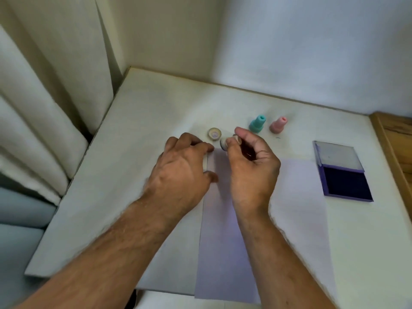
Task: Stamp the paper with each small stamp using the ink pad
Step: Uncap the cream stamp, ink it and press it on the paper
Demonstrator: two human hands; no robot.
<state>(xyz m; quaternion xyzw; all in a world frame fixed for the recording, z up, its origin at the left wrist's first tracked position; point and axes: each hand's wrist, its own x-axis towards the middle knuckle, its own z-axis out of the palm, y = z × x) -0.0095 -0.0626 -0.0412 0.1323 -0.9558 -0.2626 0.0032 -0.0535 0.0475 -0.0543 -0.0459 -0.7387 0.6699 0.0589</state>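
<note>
A pale lilac paper (296,197) lies on the white table, partly under my forearms. My right hand (249,168) pinches a small grey stamp (223,143) between thumb and fingers, just above the paper's far left corner. My left hand (180,172) rests palm down at the paper's left edge, fingers loosely curled, holding nothing. A small round cap (215,133) lies open side up just beyond my hands. A teal stamp (257,124) and a pink stamp (277,125) stand upright further right. The open ink pad (346,184) with its dark blue pad lies at the right.
White walls close the back and the left corner of the table (138,134). A cream curtain (44,108) hangs at the left. A wooden ledge (394,134) borders the table on the right. The paper's near edge overhangs the table front.
</note>
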